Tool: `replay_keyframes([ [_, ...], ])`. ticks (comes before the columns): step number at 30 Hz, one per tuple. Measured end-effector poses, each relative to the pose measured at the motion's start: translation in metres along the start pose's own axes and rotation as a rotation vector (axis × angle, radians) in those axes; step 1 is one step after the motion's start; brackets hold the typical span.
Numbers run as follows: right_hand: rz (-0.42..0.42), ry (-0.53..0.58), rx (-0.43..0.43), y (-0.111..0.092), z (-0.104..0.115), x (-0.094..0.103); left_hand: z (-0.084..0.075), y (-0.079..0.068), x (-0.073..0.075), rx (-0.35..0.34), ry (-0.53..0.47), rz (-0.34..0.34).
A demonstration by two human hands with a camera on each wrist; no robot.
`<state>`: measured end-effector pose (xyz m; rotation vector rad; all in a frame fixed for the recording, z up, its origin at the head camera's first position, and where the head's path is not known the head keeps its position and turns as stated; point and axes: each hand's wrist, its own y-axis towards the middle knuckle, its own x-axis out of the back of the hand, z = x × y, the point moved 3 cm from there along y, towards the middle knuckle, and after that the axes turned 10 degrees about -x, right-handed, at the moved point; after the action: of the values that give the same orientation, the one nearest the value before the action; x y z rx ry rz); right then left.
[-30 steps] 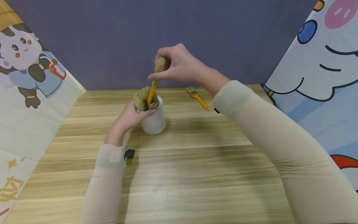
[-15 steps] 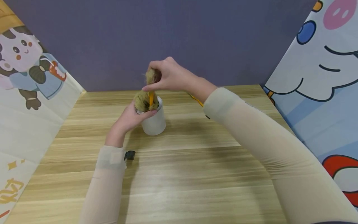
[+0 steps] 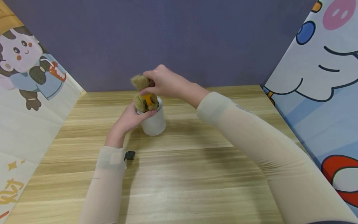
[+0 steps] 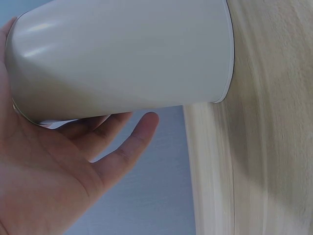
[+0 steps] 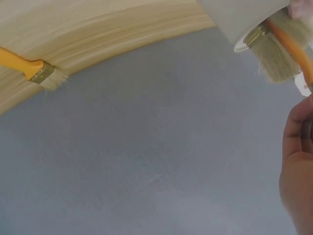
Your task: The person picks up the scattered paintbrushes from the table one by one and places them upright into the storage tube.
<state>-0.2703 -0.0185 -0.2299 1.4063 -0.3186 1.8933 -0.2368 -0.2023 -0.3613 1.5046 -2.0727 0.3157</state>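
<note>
A white cylindrical cup stands upright on the table, several paintbrushes in it with bristles up. My left hand grips it near the rim, thumb in front. In the left wrist view, the fingers reach behind the cup's side. Above the cup, my right hand pinches another paintbrush near its bristle end. Its orange handle points down among the other brushes; its lower end is hidden. In the right wrist view, my right hand is partly cut off by the frame edge.
Another paintbrush with a yellow-orange handle lies on the wooden table, visible in the right wrist view but behind my right arm in the head view. A grey-blue wall rises behind the table; printed cartoon panels flank both sides.
My right hand has lowered and moved left with the paintbrush, its handle sinking into the cup and its bristles tipping left. My left hand has stayed on the cup.
</note>
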Motion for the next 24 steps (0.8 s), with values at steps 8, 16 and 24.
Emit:
replay_keyframes([
  [8,0.135,-0.163,-0.030,0.003,-0.002,-0.017,0.002,0.000,-0.002,-0.034,-0.028,0.000],
  [16,0.059,-0.286,-0.026,-0.002,-0.007,-0.024,0.003,0.002,-0.005,-0.082,-0.048,0.014],
  [24,0.023,-0.418,0.070,-0.005,-0.004,-0.026,0.001,0.000,-0.002,-0.064,-0.050,0.013],
])
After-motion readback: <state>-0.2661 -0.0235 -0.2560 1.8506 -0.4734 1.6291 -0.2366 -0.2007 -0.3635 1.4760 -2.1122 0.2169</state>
